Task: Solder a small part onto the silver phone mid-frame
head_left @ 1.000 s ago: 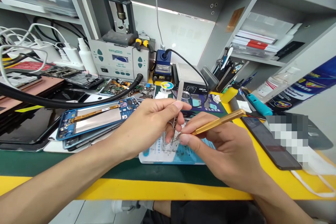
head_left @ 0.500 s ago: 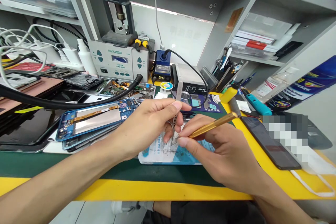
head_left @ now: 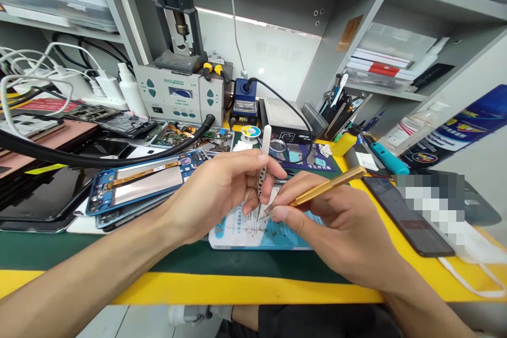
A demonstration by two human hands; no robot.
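My left hand (head_left: pixel 216 185) is closed around metal tweezers (head_left: pixel 266 141), held nearly upright with the fine tips pointing down. Dark holes run along their lower part. Pinched in my right hand (head_left: pixel 344 227) is a slim tool with a gold faceted handle (head_left: pixel 330 185), slanting down to the left; its working end looks like a thin blade but is partly hidden by the fingers. Both tool tips come close together over a white and blue pad (head_left: pixel 225 240) with dark smudges. Whether they touch the pad or anything small I cannot tell.
Stacked phone frames (head_left: pixel 134 182) lie left of my hands, beneath a black hose (head_left: pixel 119 159). Behind stand a grey hot-air station (head_left: pixel 182 92), a soldering unit (head_left: pixel 244 103) and a solder spool (head_left: pixel 251 132). A black phone (head_left: pixel 407 216) rests at right.
The tweezers have tilted and shifted slightly left, with their flat end turned more toward me. My left thumb and fingers have loosened a little. The right hand has barely moved.
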